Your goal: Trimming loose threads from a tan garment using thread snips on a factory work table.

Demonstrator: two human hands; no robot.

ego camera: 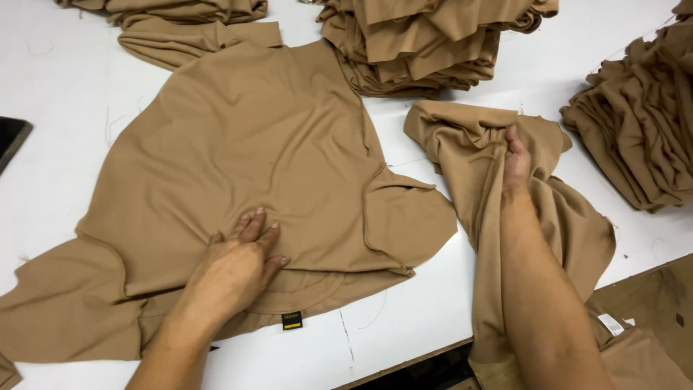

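A small black tag (291, 320) with a yellow stripe is sticking out from the tan shirt's (245, 152) near edge. Far right of the shirt, a white label (611, 324) is lying on tan cloth. Left of the shirt, a dark screen (10, 139) is peeking in.

Spread flat on the tabletop (50, 87): shirt (253, 144), left hand (242, 263) on its near edge. Right of it, crumpled cloth (476, 137) hanging over the near edge, right hand (516, 155) on top. Far centre: stack (426, 43). Far left: folded pile (188, 22). Far right: another stack (642, 123).
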